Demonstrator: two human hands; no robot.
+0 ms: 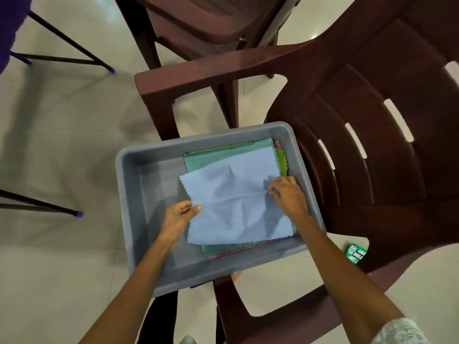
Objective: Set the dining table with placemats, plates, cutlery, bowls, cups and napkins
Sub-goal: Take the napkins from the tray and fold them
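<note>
- We see both bare forearms reaching down and forward into a grey tub (pixel 129 194) that sits on the seat of a brown plastic chair (pixel 372 145).
- The left hand (pixel 180 214) pinches the near-left edge of a light blue napkin (pixel 236 194), thumb on top of the cloth.
- The right hand (pixel 289 192) lies knuckles up on the napkin's right edge, fingers curled; it seems to grip the cloth, though the fingertips are hidden.
- The blue napkin tops a stack of folded cloths (pixel 223 151) in teal, green and pink inside the tub.
</note>
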